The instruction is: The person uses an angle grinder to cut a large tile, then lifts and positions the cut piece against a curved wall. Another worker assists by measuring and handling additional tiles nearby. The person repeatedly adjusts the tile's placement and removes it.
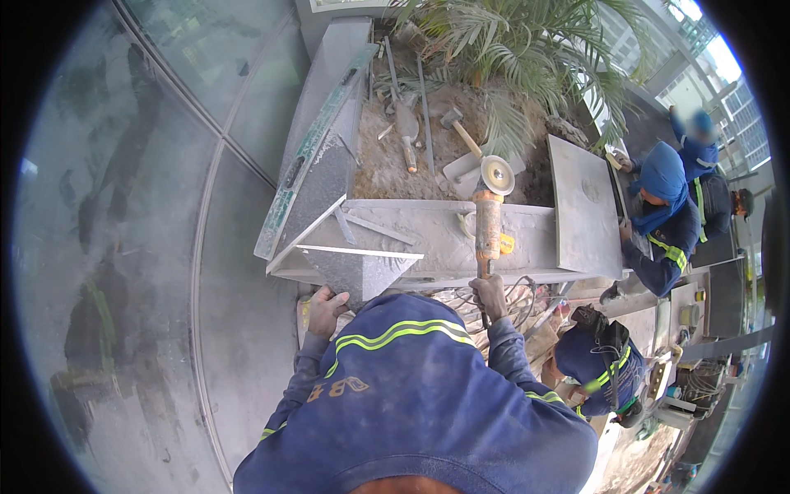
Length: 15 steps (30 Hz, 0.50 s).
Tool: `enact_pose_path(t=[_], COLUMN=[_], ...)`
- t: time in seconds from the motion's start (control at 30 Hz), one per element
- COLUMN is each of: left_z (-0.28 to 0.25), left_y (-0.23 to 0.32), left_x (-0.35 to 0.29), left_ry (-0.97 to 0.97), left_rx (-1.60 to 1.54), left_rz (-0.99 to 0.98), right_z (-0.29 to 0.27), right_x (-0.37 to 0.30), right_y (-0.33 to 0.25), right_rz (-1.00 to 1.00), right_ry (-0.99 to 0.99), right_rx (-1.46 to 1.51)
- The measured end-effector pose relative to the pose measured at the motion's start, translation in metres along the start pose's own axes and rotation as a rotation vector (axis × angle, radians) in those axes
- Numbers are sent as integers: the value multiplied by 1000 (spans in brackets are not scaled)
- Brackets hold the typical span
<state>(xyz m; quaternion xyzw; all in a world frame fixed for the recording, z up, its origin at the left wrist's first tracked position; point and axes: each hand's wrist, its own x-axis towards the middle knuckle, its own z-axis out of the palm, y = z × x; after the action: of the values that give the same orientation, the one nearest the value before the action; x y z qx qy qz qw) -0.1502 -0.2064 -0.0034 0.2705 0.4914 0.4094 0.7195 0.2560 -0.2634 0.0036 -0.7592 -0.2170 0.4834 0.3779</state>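
My right hand is closed around the rear of a dusty orange angle grinder, which points away from me with its round disc at the far end. Pinched at its near-left edge by my left hand is a cut piece of grey stone slab, pointed in shape with a pale cut edge. That piece lies over the near side of a dusty stone ledge. Whether the disc is spinning I cannot tell. A yellow tape measure sits right beside the grinder.
A long green spirit level lies along the left ledge. Soil in the planter holds a trowel, a hammer and a palm. A large slab stands at right, near a co-worker; another co-worker crouches nearer. Glass panels line the left.
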Motion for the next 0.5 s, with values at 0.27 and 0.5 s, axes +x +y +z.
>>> enact_pose_path(t=[0.27, 0.5], left_z=[-18, 6], left_y=[-13, 2], left_x=[30, 29], left_ry=[-86, -85], left_rx=[68, 66], left_rz=[-6, -34], right_z=[0, -2], right_x=[16, 25], right_y=[3, 9], right_rz=[-8, -19], right_ry=[7, 60], right_rx=[48, 81])
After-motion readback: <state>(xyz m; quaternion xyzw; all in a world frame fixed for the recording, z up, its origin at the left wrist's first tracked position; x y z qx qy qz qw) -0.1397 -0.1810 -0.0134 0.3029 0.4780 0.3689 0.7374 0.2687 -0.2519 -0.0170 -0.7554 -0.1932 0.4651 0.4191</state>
